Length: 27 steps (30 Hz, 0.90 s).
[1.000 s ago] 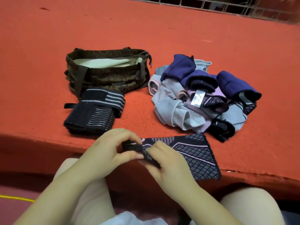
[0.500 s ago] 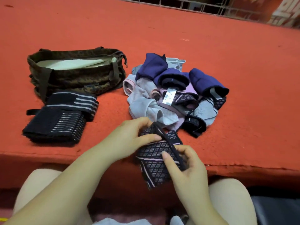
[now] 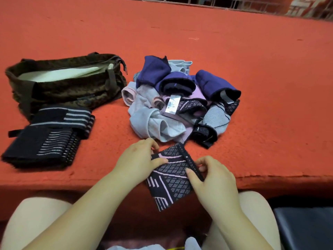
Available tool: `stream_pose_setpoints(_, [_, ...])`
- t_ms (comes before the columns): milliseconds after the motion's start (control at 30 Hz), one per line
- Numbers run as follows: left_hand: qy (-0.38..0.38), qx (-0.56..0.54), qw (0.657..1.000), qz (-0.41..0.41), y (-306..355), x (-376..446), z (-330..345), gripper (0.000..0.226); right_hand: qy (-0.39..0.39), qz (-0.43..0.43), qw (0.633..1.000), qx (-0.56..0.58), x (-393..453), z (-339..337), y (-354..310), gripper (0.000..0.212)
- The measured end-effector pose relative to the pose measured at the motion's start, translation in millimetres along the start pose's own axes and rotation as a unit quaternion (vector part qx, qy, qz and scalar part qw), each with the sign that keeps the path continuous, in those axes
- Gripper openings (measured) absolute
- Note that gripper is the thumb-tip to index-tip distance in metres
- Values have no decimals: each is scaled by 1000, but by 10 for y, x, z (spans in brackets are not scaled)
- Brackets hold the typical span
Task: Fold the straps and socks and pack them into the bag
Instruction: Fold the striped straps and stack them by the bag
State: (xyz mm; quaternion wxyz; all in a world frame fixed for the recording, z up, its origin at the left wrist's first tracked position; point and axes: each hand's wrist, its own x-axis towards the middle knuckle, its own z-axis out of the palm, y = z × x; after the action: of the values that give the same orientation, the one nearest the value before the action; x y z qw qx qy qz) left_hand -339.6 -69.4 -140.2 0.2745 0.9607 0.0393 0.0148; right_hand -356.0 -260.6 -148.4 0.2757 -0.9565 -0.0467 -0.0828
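Hands: as we look down over the knees, our left hand (image 3: 138,159) and right hand (image 3: 214,179) both hold one dark patterned sock (image 3: 173,175) at the 6 o'clock edge of the red surface (image 3: 252,60).
Left hand: its thumb presses on the sock's upper left corner, and its fingers curl round that corner, pinching it.
Right hand: its thumb lies on the sock's face and its fingers curl round the ribbed cuff on the sock's 3 o'clock side, gripping it.
Sock: black with pink lines and a diamond weave; its upper part lies on the red surface and its lower end hangs past the front edge, between our knees.
Pile: a loose heap of socks (image 3: 180,103), blue, grey, pink and patterned, lies at 12 o'clock from the hands, just beyond the held sock; a white label shows in its middle.
Straps: two folded black straps (image 3: 48,138) with pale stripes sit at 9 o'clock from the hands, one overlapping the other.
Bag: the camouflage bag (image 3: 68,87) stands at 10 o'clock, open at the top with something pale inside, touching the far strap.
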Motion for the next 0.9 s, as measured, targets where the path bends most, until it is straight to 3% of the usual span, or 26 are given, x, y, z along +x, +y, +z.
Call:
stream_pose_setpoints(133, [-34,18,999,-31,52,-7,-78,33,-73,7,996,-58,68,-41,-60,41])
stream_pose_setpoints(200, [-62,1,998,-23,17,-35,-125,31,-114,-20,991,-68,93,-25,-70,37])
stream_pose_setpoints(267, [-113,-100,989,-3,-87,-77,-173,34,-124,-77,989,-13,93,-3,-69,34])
stream_pose_setpoints(400, [-175,-322,930,30,-278,-216,-240,31,-134,-133,974,128,69,40,-165,30])
stream_pose_setpoints(533, [-134,-419,898,26,-305,-350,-236,23,-130,-185,964,140,109,78,-304,45])
stream_pose_setpoints(667, [-51,-507,860,-45,-417,-414,-311,24,-97,-175,959,198,145,86,-446,57])
stream_pose_setpoints(733, [15,-433,899,-73,-559,-403,-342,26,-46,-166,969,176,175,132,-527,56])
stream_pose_setpoints(800, [68,-243,962,-102,-673,-413,-363,31,-48,-141,984,103,205,181,-620,53])
stream_pose_setpoints(900, [144,-52,980,-130,-745,-495,-378,57,-121,-92,988,14,216,271,-712,46])
